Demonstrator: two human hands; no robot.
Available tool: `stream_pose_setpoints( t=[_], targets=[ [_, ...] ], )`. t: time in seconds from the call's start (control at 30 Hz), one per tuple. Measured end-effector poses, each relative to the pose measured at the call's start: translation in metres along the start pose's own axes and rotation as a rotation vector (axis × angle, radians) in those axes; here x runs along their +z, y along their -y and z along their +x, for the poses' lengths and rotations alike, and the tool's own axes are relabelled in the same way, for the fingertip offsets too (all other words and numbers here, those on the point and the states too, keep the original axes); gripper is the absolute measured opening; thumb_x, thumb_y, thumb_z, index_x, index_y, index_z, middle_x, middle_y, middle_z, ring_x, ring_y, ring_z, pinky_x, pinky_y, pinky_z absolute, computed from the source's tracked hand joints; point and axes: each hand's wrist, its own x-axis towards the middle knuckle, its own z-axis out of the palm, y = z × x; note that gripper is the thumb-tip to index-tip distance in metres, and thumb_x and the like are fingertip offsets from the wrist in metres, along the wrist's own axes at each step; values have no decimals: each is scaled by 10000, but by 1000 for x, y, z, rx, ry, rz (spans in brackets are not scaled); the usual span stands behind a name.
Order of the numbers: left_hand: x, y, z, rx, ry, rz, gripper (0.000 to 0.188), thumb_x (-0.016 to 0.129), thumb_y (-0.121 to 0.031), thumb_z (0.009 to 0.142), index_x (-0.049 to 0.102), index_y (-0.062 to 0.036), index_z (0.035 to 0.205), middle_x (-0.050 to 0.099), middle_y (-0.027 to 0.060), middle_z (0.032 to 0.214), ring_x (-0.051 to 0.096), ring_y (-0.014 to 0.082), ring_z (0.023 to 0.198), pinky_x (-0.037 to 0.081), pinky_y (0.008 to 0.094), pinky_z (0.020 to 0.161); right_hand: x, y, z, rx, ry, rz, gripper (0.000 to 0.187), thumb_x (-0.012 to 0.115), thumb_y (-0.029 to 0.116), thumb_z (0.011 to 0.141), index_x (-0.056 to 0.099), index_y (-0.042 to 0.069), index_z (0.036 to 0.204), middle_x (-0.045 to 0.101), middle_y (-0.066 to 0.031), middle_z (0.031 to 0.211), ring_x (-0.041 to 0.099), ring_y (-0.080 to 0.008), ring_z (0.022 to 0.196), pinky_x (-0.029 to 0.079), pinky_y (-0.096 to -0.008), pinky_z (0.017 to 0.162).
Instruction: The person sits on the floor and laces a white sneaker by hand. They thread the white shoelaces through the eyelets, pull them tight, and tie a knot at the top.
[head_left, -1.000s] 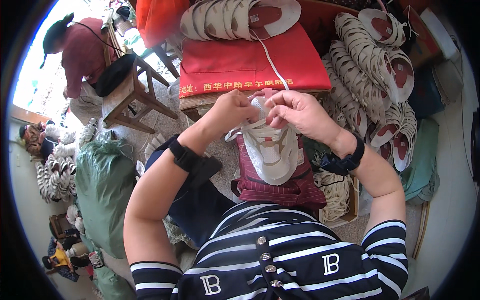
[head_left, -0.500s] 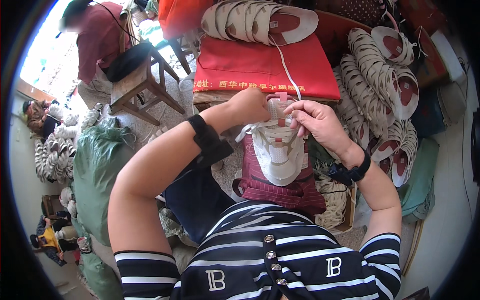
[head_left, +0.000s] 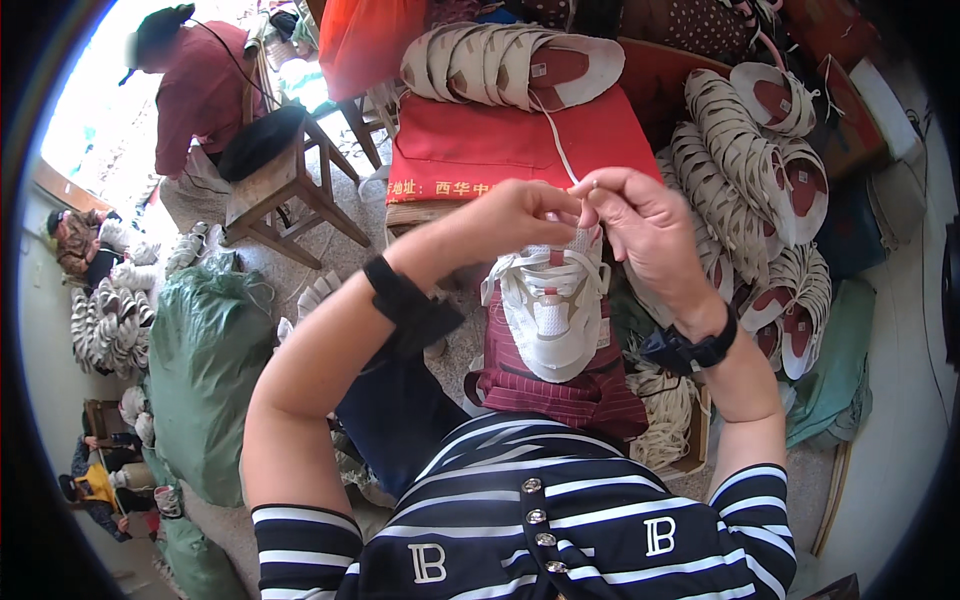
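Note:
A white sneaker (head_left: 552,325) with beige and pink trim rests toe toward me on the maroon pinstriped cloth (head_left: 505,385) over my lap. My right hand (head_left: 655,235), above the shoe's collar, pinches a white shoelace (head_left: 556,140) between thumb and forefinger. The lace runs up toward stacked shoe uppers (head_left: 480,62) on the red-covered surface. Close against the right fingertips, my left hand (head_left: 535,213) has its fingers curled and pinched; what lies between them is too small to make out. Both hands hide the sneaker's heel end.
More pale nested uppers (head_left: 740,150) pile up at the right. A box of loose laces (head_left: 665,420) stands beside my lap. Leftward are a wooden stool (head_left: 275,185) and a large green sack (head_left: 205,370). A person in a red top (head_left: 200,90) is at the far left; others are further off.
My hands have risen from the shoe's tongue to above its collar and come together, fingertips meeting. The sneaker sits slightly lower in view.

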Motion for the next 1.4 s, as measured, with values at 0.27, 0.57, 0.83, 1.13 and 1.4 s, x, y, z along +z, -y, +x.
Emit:
stream_pose_setpoints(
  t=[0.27, 0.57, 0.83, 1.13, 1.4],
  targets=[
    [18, 2, -40, 89, -267, -342, 346, 554, -290, 1054, 713, -22, 1205, 689, -15, 938, 514, 30, 751, 401, 193, 661, 2, 0, 41, 48, 58, 0, 163, 655, 156, 979, 712, 16, 1039, 651, -21, 1038, 581, -54, 785, 469, -217, 677],
    [19, 10, -62, 84, -404, -554, 405, 458, -316, 1092, 659, -25, 1289, 662, -18, 825, 438, 23, 614, 370, 188, 558, 21, -76, 61, -237, 604, -705, 167, 753, 98, 752, 758, 105, 918, 652, -93, 1155, 503, -321, 1194, 392, -462, 1036],
    [15, 37, -58, -60, -415, -737, 448, 420, -322, 1102, 648, 25, 1270, 626, -6, 833, 433, 56, 679, 351, 197, 619, 29, -72, 40, -466, 421, -845, 100, 721, 122, 744, 714, 85, 837, 632, -73, 1022, 555, -287, 1069, 420, -426, 975],
    [10, 43, -63, -34, -482, -788, 436, 417, -317, 1101, 659, 32, 1194, 621, 7, 816, 416, 69, 638, 360, 229, 626, -59, -30, 46, -737, -255, -1327, 135, 642, 59, 773, 577, 40, 889, 582, -109, 924, 546, -314, 894, 412, -442, 815],
    [24, 20, -40, -67, -688, -1235, 388, 468, -331, 1075, 659, 4, 1120, 652, 43, 879, 594, 151, 832, 502, 362, 926, -23, -30, 19, 309, -30, 696, 118, 526, 120, 1016, 553, 22, 1078, 662, -91, 867, 653, -181, 791, 529, -316, 813]
  ],
)
